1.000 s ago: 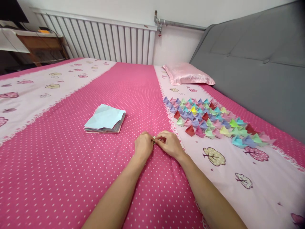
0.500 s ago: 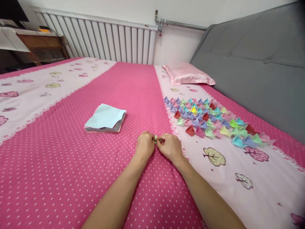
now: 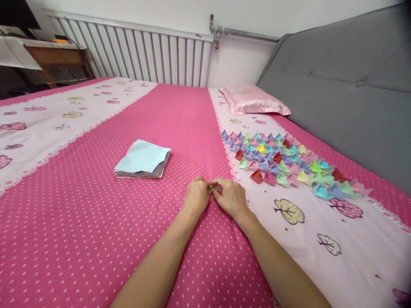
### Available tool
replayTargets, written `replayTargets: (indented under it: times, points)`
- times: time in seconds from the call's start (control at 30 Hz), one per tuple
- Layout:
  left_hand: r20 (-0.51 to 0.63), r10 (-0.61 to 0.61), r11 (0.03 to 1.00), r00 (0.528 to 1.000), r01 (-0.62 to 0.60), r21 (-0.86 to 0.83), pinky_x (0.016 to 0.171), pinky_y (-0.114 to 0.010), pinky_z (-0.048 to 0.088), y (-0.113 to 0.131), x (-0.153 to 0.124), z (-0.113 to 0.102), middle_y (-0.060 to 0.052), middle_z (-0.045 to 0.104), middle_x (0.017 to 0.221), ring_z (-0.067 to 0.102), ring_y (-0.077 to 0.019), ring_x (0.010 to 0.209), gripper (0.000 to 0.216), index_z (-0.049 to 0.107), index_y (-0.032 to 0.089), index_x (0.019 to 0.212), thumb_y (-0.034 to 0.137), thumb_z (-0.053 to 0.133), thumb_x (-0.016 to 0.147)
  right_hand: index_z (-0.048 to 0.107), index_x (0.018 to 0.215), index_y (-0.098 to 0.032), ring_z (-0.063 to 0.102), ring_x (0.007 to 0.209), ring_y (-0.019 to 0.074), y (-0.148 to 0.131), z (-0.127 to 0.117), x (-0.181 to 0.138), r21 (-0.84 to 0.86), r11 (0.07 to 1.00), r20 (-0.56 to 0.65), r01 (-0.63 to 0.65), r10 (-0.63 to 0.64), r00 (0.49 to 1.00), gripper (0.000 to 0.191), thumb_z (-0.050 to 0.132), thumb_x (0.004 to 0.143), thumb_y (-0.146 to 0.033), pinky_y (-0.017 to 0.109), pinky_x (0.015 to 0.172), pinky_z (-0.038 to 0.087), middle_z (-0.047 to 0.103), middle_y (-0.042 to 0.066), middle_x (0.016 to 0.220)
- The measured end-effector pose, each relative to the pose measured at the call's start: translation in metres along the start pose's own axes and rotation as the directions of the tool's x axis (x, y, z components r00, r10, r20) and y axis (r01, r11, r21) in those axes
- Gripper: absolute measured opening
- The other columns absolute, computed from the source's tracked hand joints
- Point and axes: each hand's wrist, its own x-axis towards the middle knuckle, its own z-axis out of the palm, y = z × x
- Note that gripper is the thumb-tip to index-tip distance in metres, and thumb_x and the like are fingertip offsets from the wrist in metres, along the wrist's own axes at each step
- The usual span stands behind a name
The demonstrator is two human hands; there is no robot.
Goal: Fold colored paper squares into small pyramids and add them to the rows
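Pinching from both sides, my left hand (image 3: 198, 194) and right hand (image 3: 231, 199) hold a small greenish paper piece (image 3: 211, 188) between their fingertips. Over the last half second the right fingers have come in against the left ones, so less of the paper shows; from this remote view I take that as close work on one spot, shared by both hands. Most of the paper is hidden, so I cannot tell its shape. It lies right in the grip, just above or on the pink dotted bedspread (image 3: 128, 222). Outward to the left and farther off, a stack of paper squares (image 3: 141, 157) sits with a pale blue sheet on top. Rows of folded paper boats (image 3: 277, 158) stand to the right, and beyond them I see a pink pillow (image 3: 255, 99).
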Motion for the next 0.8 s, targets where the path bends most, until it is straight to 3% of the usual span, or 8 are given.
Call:
replayTargets:
  times: [0.2,0.3,0.37,0.47,0.53,0.6,0.7,0.8]
  points:
    - [-0.113,0.110,0.985,0.987,-0.124,-0.121,0.074,-0.029,0.045,0.001,-0.001,0.000,-0.009,0.061,0.084,0.057,-0.0178,0.079,0.029,0.068,0.014,0.084,0.005,0.043,0.073,0.068,0.082,-0.028,0.065,0.067,0.0179,0.001,-0.001,0.001,0.039,0.996,-0.029,-0.076,0.078,0.997,0.013,0.057,0.075,-0.027,0.026,0.060,0.042,0.072,-0.002,0.075]
    - [-0.287,0.117,0.925,0.951,-0.209,-0.316,0.085,-0.032,0.043,0.002,0.000,0.000,-0.009,0.059,0.100,0.054,-0.0193,0.094,0.032,0.063,0.017,0.104,0.011,0.049,0.075,0.069,0.077,-0.023,0.064,0.062,0.0169,0.003,-0.001,0.004,0.289,0.947,-0.127,-0.140,0.183,0.975,0.012,0.059,0.072,-0.029,0.027,0.061,0.046,0.071,0.000,0.071]
    - [-0.338,0.009,0.829,0.941,-0.196,-0.524,0.089,-0.035,0.042,0.004,0.002,0.000,-0.011,0.056,0.109,0.053,-0.0203,0.101,0.040,0.055,0.019,0.116,0.019,0.055,0.076,0.069,0.076,-0.019,0.064,0.061,0.0165,0.002,-0.001,0.005,0.527,0.834,-0.155,-0.162,0.282,0.947,0.016,0.061,0.071,-0.032,0.026,0.060,0.049,0.071,0.003,0.071]
    - [-0.173,-0.131,0.536,0.976,-0.077,-0.841,0.089,-0.034,0.042,0.007,0.003,0.000,-0.012,0.053,0.120,0.052,-0.0206,0.105,0.049,0.048,0.019,0.124,0.027,0.058,0.076,0.068,0.078,-0.015,0.065,0.060,0.0167,-0.002,0.000,0.005,0.784,0.601,-0.099,-0.158,0.372,0.923,0.022,0.064,0.069,-0.035,0.026,0.058,0.050,0.071,0.006,0.070]
    - [-0.044,-0.122,0.366,0.992,0.004,-0.931,0.087,-0.031,0.042,0.008,0.002,0.000,-0.012,0.053,0.121,0.053,-0.0192,0.104,0.050,0.047,0.020,0.125,0.026,0.059,0.077,0.068,0.077,-0.014,0.064,0.056,0.0157,-0.006,0.002,0.003,0.864,0.475,-0.022,-0.166,0.365,0.931,0.023,0.065,0.069,-0.035,0.025,0.055,0.050,0.070,0.005,0.066]
    - [0.026,-0.106,0.269,0.994,0.054,-0.962,0.082,-0.027,0.043,0.009,0.001,-0.001,-0.009,0.056,0.117,0.056,-0.0166,0.097,0.048,0.048,0.020,0.124,0.024,0.059,0.077,0.067,0.077,-0.014,0.063,0.053,0.0145,-0.009,0.003,0.002,0.901,0.396,0.038,-0.179,0.340,0.940,0.024,0.066,0.068,-0.036,0.025,0.053,0.050,0.070,0.004,0.064]
    - [0.102,-0.095,0.114,0.990,0.113,-0.987,0.073,-0.024,0.045,0.008,0.000,-0.006,-0.008,0.059,0.111,0.058,-0.0139,0.086,0.041,0.051,0.021,0.119,0.021,0.055,0.079,0.066,0.084,-0.013,0.064,0.054,0.0145,-0.012,0.004,0.002,0.912,0.372,0.068,-0.172,0.277,0.959,0.028,0.068,0.067,-0.035,0.025,0.052,0.052,0.070,0.005,0.070]
    - [0.168,-0.044,-0.046,0.985,0.166,-0.985,0.072,-0.024,0.046,0.007,0.000,-0.013,-0.007,0.063,0.101,0.060,-0.0134,0.080,0.032,0.056,0.018,0.112,0.019,0.052,0.080,0.066,0.094,-0.015,0.065,0.058,0.0151,-0.013,0.003,0.002,0.863,0.498,-0.015,-0.082,0.188,0.982,0.029,0.068,0.068,-0.029,0.025,0.053,0.052,0.071,0.005,0.076]
